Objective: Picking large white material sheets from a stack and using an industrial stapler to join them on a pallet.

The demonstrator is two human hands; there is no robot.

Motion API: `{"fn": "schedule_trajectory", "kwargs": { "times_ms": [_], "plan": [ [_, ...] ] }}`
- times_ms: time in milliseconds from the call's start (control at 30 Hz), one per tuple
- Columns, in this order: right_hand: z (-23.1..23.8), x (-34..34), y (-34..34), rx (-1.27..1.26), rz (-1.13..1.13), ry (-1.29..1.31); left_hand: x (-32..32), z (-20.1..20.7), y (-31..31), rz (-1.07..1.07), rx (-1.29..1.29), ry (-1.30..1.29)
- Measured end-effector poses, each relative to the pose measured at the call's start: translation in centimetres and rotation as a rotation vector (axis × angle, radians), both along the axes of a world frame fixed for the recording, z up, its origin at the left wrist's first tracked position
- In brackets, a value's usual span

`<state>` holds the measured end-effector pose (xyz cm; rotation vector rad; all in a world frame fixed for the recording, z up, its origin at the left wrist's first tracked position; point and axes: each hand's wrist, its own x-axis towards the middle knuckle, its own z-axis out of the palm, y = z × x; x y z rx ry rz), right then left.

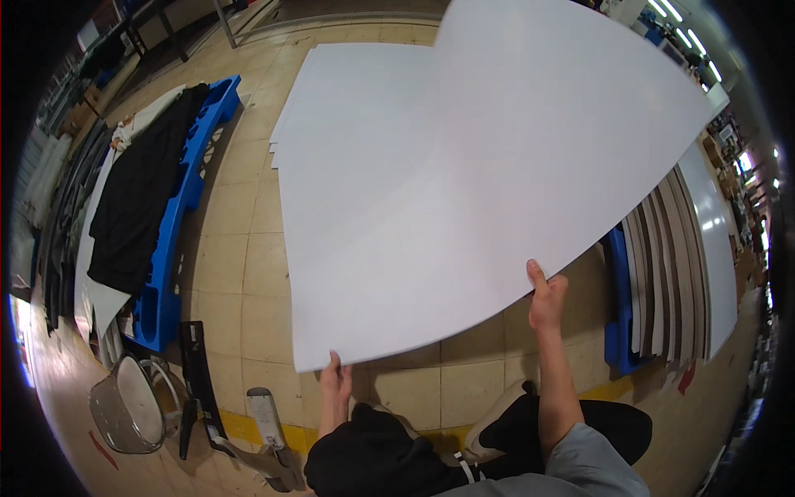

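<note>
Head view: 1 large white sheet [513,166], bowed from centre toward 1 o'clock, is pinched at its near edge by the left hand [333,386], 7 o'clock, and right hand [546,300], 4 o'clock. Creasing is best avoided by even, gentle support.

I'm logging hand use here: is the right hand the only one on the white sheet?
No, the left hand also holds the near edge of the white sheet, left of the right hand.
</note>
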<state>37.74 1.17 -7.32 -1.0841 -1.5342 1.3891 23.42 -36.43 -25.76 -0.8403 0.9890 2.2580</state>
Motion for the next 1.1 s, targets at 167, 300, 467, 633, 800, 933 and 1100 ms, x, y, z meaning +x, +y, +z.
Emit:
{"fn": "schedule_trajectory", "kwargs": {
  "times_ms": [167,300,467,633,800,933,1100],
  "plan": [
    [-16.3,-2.8,4.5,-0.328,-0.094,0.014,-9.9,5.3,6.2,-0.060,-0.425,0.437],
    [-22.2,-5.7,4.1,-0.801,-0.151,0.318,-16.0,12.0,7.8,-0.018,-0.512,0.687],
    [-23.0,-6.6,3.2,-0.933,-0.016,0.401,-18.5,14.7,10.2,-0.228,-1.226,0.982],
    [-24.1,-5.6,3.7,-0.982,-0.025,0.345,-16.2,17.5,12.8,-0.213,-1.236,1.053],
    [-24.7,-6.0,2.6,-1.018,-0.035,0.331,-15.8,16.7,13.5,-0.272,-1.262,1.072],
    [-25.3,-5.7,2.8,-1.015,-0.015,0.313,-15.4,16.6,14.4,-0.337,-1.298,1.135],
    [-25.2,-6.0,2.2,-0.997,-0.004,0.315,-15.1,16.9,14.9,-0.263,-1.270,1.229]
  ]
}}
